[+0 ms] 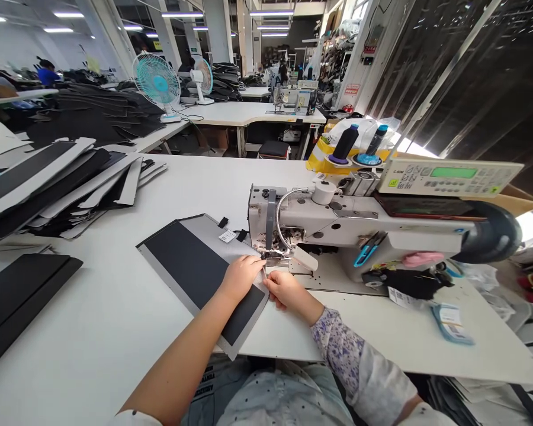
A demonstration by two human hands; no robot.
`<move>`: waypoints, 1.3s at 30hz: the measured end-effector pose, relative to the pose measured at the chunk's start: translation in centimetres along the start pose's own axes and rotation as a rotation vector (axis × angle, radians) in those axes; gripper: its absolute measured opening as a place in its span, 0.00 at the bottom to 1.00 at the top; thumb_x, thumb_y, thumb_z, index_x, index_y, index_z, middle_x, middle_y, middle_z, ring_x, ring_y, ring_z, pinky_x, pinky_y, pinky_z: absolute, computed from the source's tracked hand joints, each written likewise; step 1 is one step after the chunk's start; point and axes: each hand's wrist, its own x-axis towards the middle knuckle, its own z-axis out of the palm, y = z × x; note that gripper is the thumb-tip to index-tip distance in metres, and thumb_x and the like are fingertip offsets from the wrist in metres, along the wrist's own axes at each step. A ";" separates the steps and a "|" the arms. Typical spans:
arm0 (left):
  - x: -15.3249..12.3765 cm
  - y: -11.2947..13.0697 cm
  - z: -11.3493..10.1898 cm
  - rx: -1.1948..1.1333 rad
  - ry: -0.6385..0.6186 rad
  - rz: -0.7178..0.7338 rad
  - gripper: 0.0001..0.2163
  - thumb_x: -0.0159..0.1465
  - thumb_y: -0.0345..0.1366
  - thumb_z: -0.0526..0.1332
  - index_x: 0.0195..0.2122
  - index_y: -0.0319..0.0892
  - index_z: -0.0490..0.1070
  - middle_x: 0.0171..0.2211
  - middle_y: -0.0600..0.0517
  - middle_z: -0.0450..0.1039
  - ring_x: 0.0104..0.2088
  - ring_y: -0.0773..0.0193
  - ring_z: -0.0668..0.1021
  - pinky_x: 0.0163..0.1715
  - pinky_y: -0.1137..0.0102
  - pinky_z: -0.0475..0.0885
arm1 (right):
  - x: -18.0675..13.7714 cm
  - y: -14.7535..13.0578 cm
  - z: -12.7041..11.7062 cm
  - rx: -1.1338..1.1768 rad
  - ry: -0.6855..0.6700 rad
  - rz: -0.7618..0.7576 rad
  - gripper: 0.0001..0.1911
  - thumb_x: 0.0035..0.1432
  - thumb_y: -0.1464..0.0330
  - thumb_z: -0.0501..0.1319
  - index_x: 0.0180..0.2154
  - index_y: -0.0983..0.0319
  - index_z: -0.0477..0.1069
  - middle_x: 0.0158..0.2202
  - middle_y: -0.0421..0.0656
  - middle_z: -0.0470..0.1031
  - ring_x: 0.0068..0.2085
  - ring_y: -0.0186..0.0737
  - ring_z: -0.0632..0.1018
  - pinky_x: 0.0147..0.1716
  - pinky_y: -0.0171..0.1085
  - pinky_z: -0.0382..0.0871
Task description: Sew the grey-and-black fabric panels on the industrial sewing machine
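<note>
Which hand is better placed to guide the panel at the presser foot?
Probably the left hand: fingertips on the grey panel beside the presser foot; the right hand sits farther back.

Matt black cloth panel (199,275); painted metal sewing machine (350,222).

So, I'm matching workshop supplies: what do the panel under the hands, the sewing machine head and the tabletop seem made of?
The panel, flat with crisp edges, looks like stiff grey sheet with a matte black inset, perhaps coated board; hard to tell. The sewing machine head looks like metal, painted off-white, smooth. The tabletop looks like white laminate, smooth with a faint sheen.
</note>
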 end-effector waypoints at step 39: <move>-1.8 0.3 -1.9 -0.198 -0.040 0.040 0.17 0.59 0.24 0.54 0.45 0.45 0.74 0.45 0.50 0.75 0.49 0.58 0.73 0.52 0.61 0.69 | 1.2 3.3 0.8 -0.901 0.571 -0.718 0.11 0.65 0.66 0.56 0.39 0.63 0.76 0.30 0.44 0.71 0.33 0.40 0.71 0.37 0.38 0.64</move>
